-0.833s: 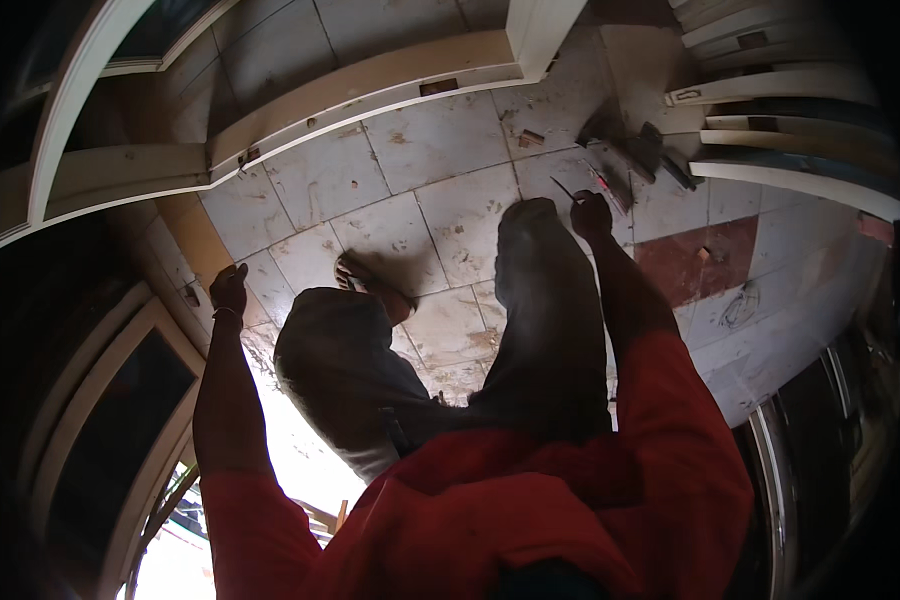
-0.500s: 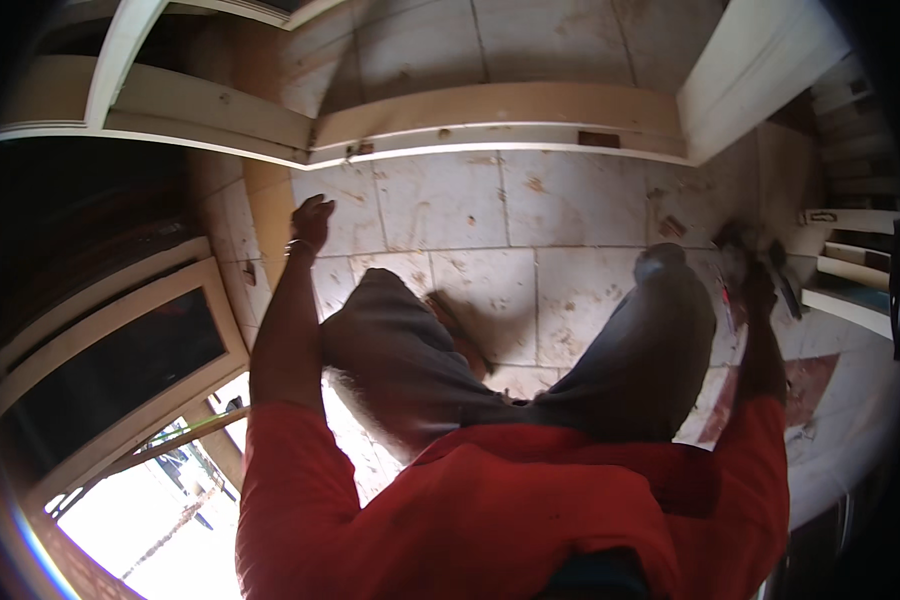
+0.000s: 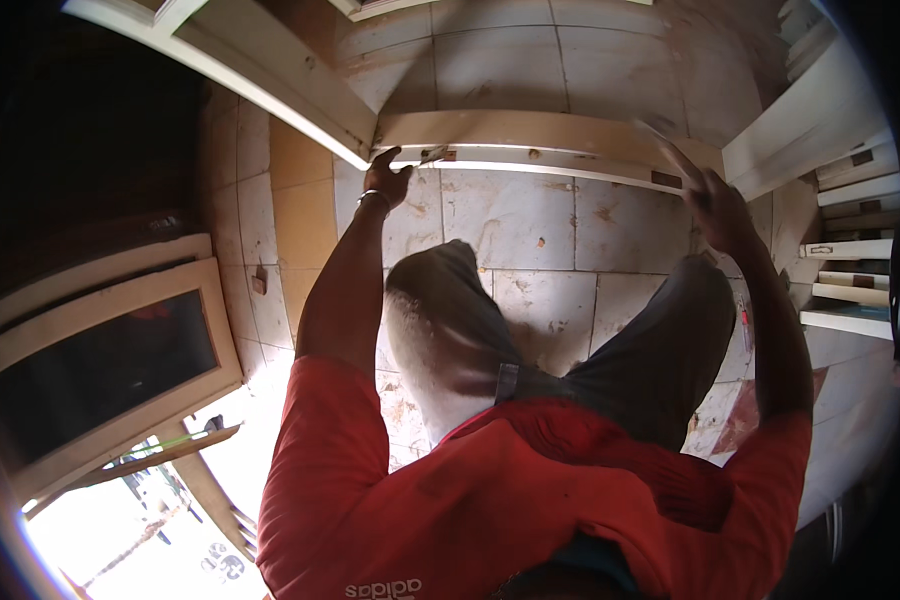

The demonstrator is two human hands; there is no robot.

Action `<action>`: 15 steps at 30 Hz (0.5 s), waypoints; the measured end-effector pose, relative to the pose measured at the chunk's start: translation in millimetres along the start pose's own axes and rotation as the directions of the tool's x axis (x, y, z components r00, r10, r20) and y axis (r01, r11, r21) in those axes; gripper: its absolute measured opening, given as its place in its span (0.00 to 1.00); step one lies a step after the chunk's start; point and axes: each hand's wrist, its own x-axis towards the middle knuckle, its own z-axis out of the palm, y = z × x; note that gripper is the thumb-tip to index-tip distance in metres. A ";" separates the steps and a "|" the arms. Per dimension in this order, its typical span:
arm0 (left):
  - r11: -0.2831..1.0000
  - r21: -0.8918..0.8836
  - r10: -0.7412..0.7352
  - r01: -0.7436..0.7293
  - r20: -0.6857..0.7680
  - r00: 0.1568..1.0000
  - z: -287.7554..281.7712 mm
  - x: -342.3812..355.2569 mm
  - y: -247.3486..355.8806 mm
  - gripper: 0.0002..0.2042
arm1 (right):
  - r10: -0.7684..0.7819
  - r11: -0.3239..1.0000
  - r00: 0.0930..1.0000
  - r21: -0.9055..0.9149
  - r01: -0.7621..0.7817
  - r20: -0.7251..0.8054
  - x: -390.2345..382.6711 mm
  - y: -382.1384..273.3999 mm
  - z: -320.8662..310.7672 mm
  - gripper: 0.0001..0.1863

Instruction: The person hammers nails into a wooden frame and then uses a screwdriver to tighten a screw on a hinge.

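Wooden frame [image 3: 545, 130] seems steadied near its corner by the left hand's [image 3: 388, 182] open grip; the right hand [image 3: 720, 212] grips a blurred slim tool [image 3: 660, 136].

Left hand [image 3: 388, 182] at left corner of pale frame [image 3: 530, 128], thumb apart from fingers. Right hand [image 3: 718, 208] holds slim tool [image 3: 673, 152], blurred, over frame's right part. Dirt-marked tiles [image 3: 510, 220] below.

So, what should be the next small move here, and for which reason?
Perhaps press the left grip firmly on the cream wooden frame, near its left corner. The right grip holds a blurred slim tool over the frame's right part, while the left looks open at that corner, contact unclear; steadying first seems wise.
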 end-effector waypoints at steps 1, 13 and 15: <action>1.000 -0.013 -0.020 0.021 0.045 0.999 -0.3 -1.9 1.0 0.34 | -0.197 0.970 0.978 0.130 0.205 -0.071 24.4 -39.0 11.9 0.20; 0.998 -0.065 -0.015 0.026 0.159 0.987 -10.5 -13.1 -28.0 0.48 | -0.217 0.972 0.960 0.127 0.197 0.178 98.2 -299.5 162.6 0.26; 0.997 -0.072 0.026 -0.018 0.102 0.994 -12.9 -11.7 -40.4 0.47 | -0.099 0.972 0.929 0.235 0.013 0.356 99.6 -293.0 168.1 0.27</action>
